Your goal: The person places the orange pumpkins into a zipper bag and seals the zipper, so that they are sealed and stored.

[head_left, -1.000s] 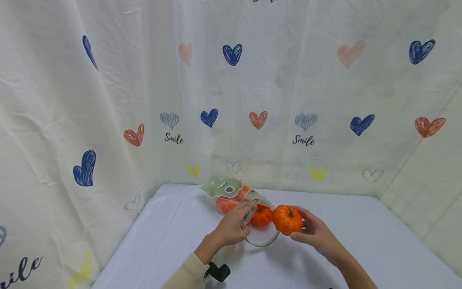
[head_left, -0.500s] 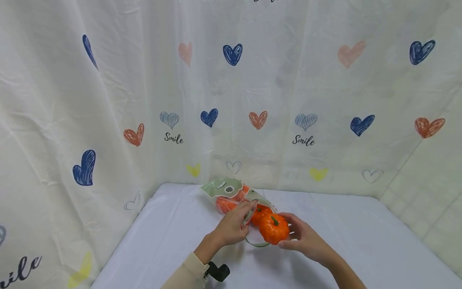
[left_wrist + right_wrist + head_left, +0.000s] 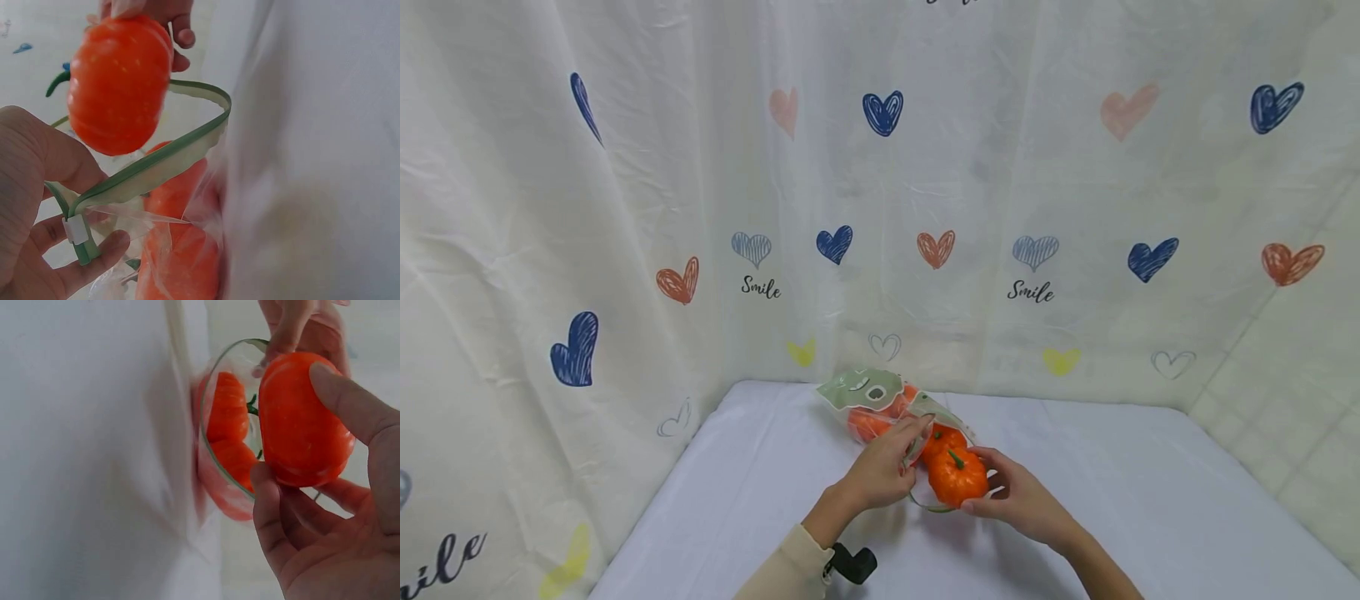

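A clear plastic bag (image 3: 880, 408) with a green zip rim lies on the white table and holds several small orange pumpkins (image 3: 942, 439). My left hand (image 3: 889, 467) pinches the green rim (image 3: 150, 165) and holds the mouth wide. My right hand (image 3: 1011, 500) grips another orange pumpkin (image 3: 957, 477) with a green stem, right at the bag's mouth. The left wrist view shows this pumpkin (image 3: 119, 81) just above the rim. In the right wrist view the held pumpkin (image 3: 303, 419) sits between thumb and fingers, with the bagged pumpkins (image 3: 228, 431) behind it.
A white cloth covers the table (image 3: 1150, 500). A cream curtain (image 3: 880, 208) printed with hearts hangs close behind and to the left. A tiled wall (image 3: 1285, 400) stands at the right. A black wrist strap (image 3: 853, 565) shows on my left arm.
My right hand has carried the pumpkin leftward and down, from beside the bag to its open mouth. The left hand has kept its hold on the rim.
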### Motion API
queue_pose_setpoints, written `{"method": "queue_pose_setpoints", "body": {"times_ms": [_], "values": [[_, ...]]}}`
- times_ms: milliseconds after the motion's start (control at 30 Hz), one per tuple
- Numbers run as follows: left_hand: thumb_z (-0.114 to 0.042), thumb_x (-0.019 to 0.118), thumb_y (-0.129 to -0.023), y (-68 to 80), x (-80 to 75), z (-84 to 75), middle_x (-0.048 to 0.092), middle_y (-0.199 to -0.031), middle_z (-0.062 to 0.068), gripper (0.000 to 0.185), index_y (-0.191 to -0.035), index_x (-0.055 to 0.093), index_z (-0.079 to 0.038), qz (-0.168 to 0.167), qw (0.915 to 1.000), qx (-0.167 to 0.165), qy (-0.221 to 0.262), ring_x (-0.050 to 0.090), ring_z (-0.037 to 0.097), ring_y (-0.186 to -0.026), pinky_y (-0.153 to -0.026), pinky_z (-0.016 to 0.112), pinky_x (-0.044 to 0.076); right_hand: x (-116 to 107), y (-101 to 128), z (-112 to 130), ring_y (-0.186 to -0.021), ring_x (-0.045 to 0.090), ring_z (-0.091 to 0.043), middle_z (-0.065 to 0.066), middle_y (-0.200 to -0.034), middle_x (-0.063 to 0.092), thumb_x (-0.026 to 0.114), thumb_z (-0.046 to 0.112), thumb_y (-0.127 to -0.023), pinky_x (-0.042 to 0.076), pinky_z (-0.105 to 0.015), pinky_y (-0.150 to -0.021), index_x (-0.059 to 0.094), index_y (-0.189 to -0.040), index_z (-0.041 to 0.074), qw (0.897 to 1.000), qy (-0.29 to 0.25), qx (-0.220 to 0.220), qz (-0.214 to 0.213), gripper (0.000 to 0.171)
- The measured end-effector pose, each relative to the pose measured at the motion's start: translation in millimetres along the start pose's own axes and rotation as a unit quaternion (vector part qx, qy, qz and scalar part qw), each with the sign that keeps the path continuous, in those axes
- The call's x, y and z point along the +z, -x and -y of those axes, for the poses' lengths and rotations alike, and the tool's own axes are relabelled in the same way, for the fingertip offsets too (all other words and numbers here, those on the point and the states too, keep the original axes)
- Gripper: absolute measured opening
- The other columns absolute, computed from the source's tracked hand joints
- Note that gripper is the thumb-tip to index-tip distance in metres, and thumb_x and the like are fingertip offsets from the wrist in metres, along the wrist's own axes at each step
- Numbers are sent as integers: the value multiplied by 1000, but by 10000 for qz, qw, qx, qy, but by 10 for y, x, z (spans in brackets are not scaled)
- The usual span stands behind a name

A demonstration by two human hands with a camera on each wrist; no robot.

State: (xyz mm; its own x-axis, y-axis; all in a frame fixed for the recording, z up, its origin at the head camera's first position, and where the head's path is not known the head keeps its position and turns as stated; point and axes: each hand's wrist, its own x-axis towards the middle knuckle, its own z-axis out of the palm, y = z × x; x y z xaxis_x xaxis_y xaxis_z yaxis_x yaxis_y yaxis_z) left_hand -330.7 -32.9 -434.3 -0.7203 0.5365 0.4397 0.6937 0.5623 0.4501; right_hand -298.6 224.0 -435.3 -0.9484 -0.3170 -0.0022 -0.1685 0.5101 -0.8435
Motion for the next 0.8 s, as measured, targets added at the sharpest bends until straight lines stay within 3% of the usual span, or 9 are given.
{"method": "queue_pose_setpoints", "body": {"times_ms": [133,367,667,800], "values": [[2,71,-83,0,7,5,53,-152,0,83,-157,40,-16,-15,10000,10,-45,55,17,-135,-111,35,49,51,-9,-17,-93,62,-18,-11,-135,62,86,38,-80,56,-29,-74,50,-148,13,9987,385,28,-345,81],[1,72,-82,-1,19,15,54,-149,-2,82,-157,41,-15,-46,9999,17,-109,57,17,-132,-110,35,50,145,-38,-26,-84,60,-15,-4,-111,69,87,43,-76,53,-27,-65,53,-145,17,9927,905,144,-783,81],[2,71,-82,8,6,4,54,-150,-1,81,-156,42,-14,-9,9998,47,-195,57,18,-133,-110,35,50,241,-52,4,-75,57,-14,-5,-107,70,90,35,-74,48,-24,-59,54,-144,7,9903,1001,43,-962,84],[1,71,-83,3,13,3,54,-150,0,81,-156,42,-14,-13,9996,98,-252,58,18,-132,-109,34,51,277,-75,19,-75,55,-13,-6,-116,70,90,35,-74,47,-24,-61,56,-142,8,9883,1109,55,-1047,81]]}}
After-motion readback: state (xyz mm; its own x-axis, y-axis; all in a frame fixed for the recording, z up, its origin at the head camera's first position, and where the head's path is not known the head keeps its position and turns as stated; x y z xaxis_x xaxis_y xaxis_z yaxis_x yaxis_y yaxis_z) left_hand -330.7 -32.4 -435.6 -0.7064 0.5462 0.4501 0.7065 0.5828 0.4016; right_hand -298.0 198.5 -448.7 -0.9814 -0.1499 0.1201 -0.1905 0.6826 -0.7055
